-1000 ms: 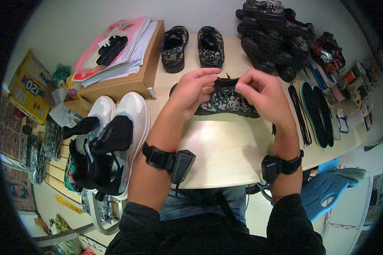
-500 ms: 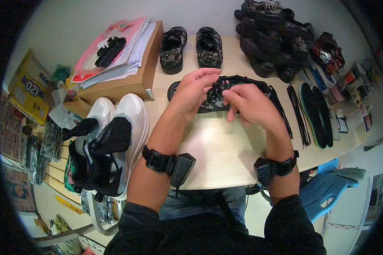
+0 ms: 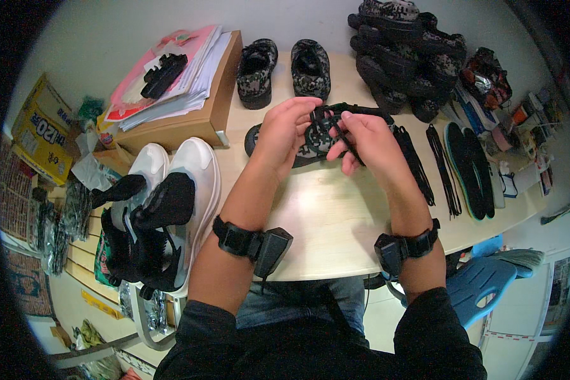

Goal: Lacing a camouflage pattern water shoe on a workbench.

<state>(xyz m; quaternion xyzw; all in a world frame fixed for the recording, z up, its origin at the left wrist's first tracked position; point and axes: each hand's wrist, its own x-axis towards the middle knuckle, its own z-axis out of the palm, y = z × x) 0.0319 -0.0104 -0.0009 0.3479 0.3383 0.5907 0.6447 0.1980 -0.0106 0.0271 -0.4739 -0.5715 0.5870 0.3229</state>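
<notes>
A camouflage shoe (image 3: 318,135) with a black sole lies on the light wooden table (image 3: 335,221) in front of me. My left hand (image 3: 284,134) grips its left side. My right hand (image 3: 365,140) is on its right side, the fingers pinching a black lace (image 3: 337,130) that runs across the shoe's top. Both wrists wear black bands with small devices. Much of the shoe is hidden under my hands.
A pair of camouflage shoes (image 3: 284,68) stands at the table's back, a pile of more shoes (image 3: 404,50) at the back right. Loose black laces (image 3: 442,170) and dark insoles (image 3: 470,170) lie to the right. A cardboard box with papers (image 3: 171,88) and white shoes (image 3: 171,196) sit left.
My right hand has moved left onto the shoe and taken up the lace. The shoe has shifted a little toward the back under both hands.
</notes>
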